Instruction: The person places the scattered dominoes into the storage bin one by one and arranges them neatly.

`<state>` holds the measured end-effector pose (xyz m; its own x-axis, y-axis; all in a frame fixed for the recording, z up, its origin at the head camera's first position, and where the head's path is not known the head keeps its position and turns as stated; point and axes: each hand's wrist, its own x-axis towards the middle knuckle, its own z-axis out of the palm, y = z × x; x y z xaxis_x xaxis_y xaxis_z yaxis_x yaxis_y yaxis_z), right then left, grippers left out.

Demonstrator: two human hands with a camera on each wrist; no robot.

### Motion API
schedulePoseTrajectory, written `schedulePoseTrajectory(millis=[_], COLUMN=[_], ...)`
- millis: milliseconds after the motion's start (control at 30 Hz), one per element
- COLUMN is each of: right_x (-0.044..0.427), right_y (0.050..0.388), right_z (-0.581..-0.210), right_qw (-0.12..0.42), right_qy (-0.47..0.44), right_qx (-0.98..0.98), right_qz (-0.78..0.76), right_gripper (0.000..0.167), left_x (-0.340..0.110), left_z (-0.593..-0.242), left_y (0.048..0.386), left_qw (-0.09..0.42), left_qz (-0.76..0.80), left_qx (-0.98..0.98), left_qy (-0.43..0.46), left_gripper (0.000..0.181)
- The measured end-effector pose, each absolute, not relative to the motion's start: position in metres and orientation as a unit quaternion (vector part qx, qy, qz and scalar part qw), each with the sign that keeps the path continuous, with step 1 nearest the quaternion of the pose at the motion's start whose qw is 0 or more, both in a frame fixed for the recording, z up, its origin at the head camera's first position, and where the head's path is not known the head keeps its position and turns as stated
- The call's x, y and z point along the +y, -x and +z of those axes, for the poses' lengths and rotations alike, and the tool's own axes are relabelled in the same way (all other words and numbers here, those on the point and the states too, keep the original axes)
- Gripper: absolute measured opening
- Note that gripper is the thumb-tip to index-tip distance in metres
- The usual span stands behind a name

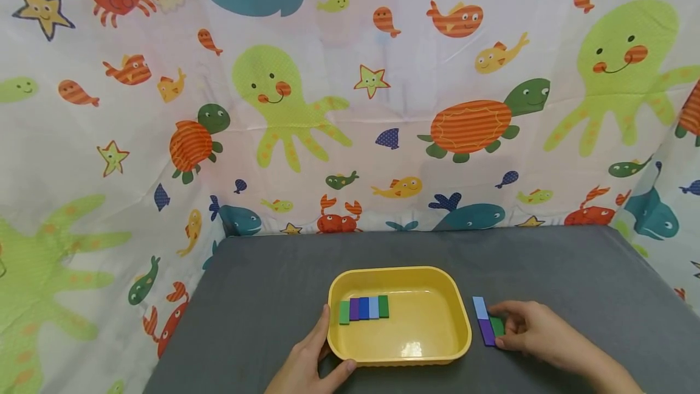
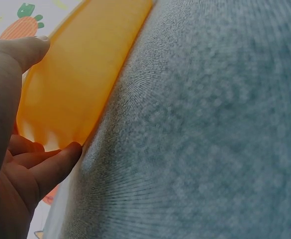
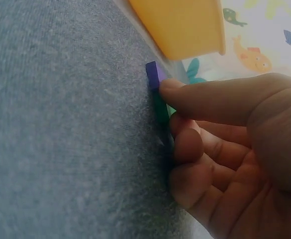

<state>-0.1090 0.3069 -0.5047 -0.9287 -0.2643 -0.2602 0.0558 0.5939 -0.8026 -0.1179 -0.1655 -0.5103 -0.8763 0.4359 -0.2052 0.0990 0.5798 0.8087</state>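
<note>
My left hand (image 1: 306,354) grips the near left corner of a yellow plastic tray (image 1: 418,327), thumb on the front rim and fingers along the left wall. In the left wrist view the fingers (image 2: 60,167) reach low on the tray's outer wall (image 2: 80,74). Inside the tray, a row of several coloured tiles (image 1: 364,309) lies side by side. To the right of it, my right hand (image 1: 533,327) pinches a green tile (image 1: 497,325) on the table. A purple tile (image 1: 486,332) and a light blue tile (image 1: 479,307) lie against it. The fingers partly hide the green tile.
A dark grey cloth (image 1: 262,297) covers the table. Behind and at both sides hangs a white curtain (image 1: 361,157) printed with sea animals. The tray's right wall stands between its inside and the loose tiles.
</note>
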Motion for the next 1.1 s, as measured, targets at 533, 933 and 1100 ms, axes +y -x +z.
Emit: schedulePoseTrajectory(millis=[533, 933, 1100], right_x=[0.3151, 0.3158, 0.3159], right_y=[0.1085, 0.1063, 0.1063], right_z=[-0.5106, -0.5060, -0.5049], right_qw=[0.197, 0.198, 0.199], right_qy=[0.079, 0.085, 0.081], right_qx=[0.862, 0.855, 0.856], right_qz=[-0.461, -0.472, -0.471], right_gripper=[0.052, 0.049, 0.048], left_x=[-0.1643, -0.1660, -0.1660], left_z=[-0.5080, -0.5100, -0.5112], left_y=[0.1173, 0.1170, 0.1176], left_qw=[0.201, 0.196, 0.194], left_qz=[0.439, 0.443, 0.445], left_qx=[0.863, 0.861, 0.861], left_qy=[-0.149, -0.154, -0.152], left_gripper=[0.115, 0.114, 0.114])
